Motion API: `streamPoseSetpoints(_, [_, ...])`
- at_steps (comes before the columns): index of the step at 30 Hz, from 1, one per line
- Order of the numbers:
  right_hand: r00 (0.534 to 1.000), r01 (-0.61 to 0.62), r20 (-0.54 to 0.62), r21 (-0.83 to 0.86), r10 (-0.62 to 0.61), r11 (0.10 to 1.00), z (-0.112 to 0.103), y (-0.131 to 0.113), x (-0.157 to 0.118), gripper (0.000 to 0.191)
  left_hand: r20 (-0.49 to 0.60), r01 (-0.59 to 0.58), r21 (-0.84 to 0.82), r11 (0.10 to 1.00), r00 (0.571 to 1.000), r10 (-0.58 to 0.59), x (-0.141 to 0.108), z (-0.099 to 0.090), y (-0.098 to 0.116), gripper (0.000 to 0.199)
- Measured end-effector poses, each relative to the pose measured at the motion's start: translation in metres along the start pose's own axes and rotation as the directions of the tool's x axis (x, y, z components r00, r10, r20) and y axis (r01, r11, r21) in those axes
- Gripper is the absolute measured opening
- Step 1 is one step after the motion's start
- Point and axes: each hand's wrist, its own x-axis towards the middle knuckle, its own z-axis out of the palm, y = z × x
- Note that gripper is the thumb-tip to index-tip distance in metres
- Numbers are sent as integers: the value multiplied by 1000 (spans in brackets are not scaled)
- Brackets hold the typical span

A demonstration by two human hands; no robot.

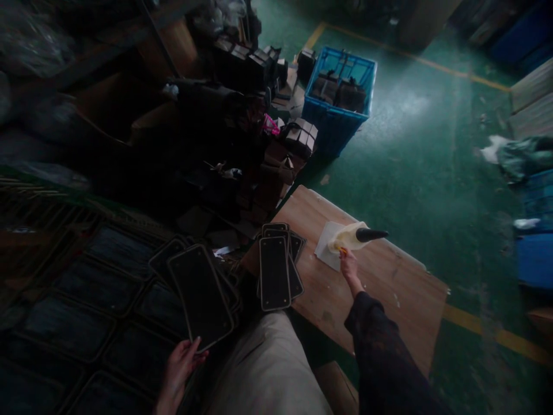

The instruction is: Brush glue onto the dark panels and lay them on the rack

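Observation:
My left hand (185,364) has its thumb and fingers closed on the lower corner of a dark rounded rectangular panel (201,294). This panel has a pale edge and small dots near its corners, and similar panels lie fanned beneath it. Over the wooden board, my right hand (349,266) pinches a thin yellow-orange handle (343,251); its far end is hidden. That handle meets a cream-coloured container (351,235) with a black cone-shaped tip, lying on a pale square sheet (325,245). Between my hands, more dark panels (275,274) are stacked unevenly at the board's left edge.
The wooden board (328,305) lies by my right leg. Rows of dark panels (69,323) fill the lower left. A blue crate (339,115) holding dark bundles stands ahead on the green floor (415,173). Strapped bundles (301,138) and cardboard crowd its left side.

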Motion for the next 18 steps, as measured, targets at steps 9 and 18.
streamPoseSetpoints(9, [993, 94, 73, -84, -88, 992, -12, 1, -3, 45, 1, 3, 10, 1000, 1000, -3, 3, 1, -1, 23])
streamPoseSetpoints(18, [984, 147, 109, -37, -142, 988, -40, 2, -33, 30, 50, -28, 9, 1000, 998, 27, 8, 1, -6, 20])
